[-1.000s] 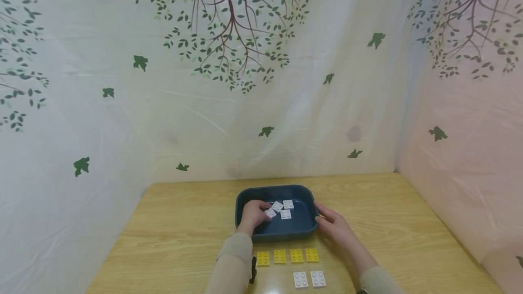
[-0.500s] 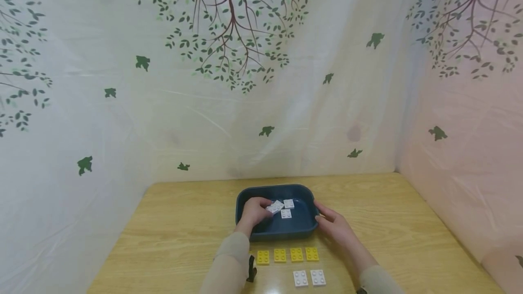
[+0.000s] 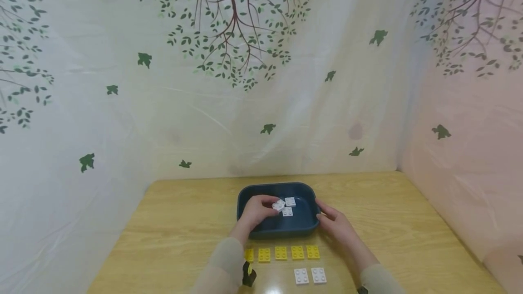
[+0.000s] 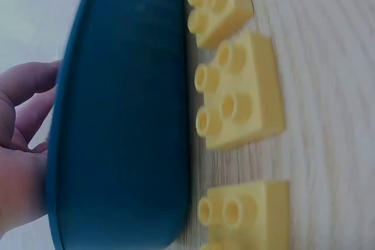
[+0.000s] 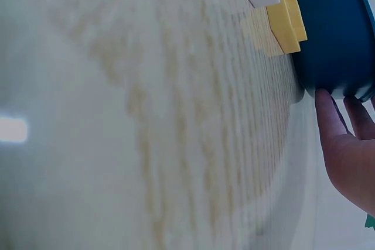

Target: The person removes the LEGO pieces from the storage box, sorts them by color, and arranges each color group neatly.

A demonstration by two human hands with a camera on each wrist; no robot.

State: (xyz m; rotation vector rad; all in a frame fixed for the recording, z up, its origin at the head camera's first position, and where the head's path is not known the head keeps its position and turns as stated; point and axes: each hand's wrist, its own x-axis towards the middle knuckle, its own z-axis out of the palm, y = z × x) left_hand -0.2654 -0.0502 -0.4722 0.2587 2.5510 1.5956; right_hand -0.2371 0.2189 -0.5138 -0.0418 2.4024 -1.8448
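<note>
My left hand [image 3: 256, 210] reaches into a dark blue plastic tray [image 3: 282, 231] and pinches a white toy building brick [image 3: 278, 206] between thumb and fingers. Whether a second brick sits with it, I cannot tell. Two more white bricks, one farther back [image 3: 290, 201] and one nearer [image 3: 288, 211], lie on the tray floor. At the tray's right end, my right hand [image 3: 337, 227] touches the outer wall with extended fingers and thumb. The left wrist view has the tray wall [image 4: 123, 115] hiding part of the left hand [image 4: 23, 174]; the right wrist view shows the right fingers [image 5: 331, 112] against the tray.
On the wooden table [image 3: 184, 221], a row of several yellow bricks [image 3: 280, 253] lies before the tray. Nearer me are two white bricks, a left one [image 3: 301, 276] and a right one [image 3: 318, 275]. A leaf-printed curtain [image 3: 204, 149] hangs behind the table.
My left fingers have closed on a white brick and drawn it slightly up and right within the tray. More of the leftmost yellow brick shows beside the left sleeve. The right hand stays put.
</note>
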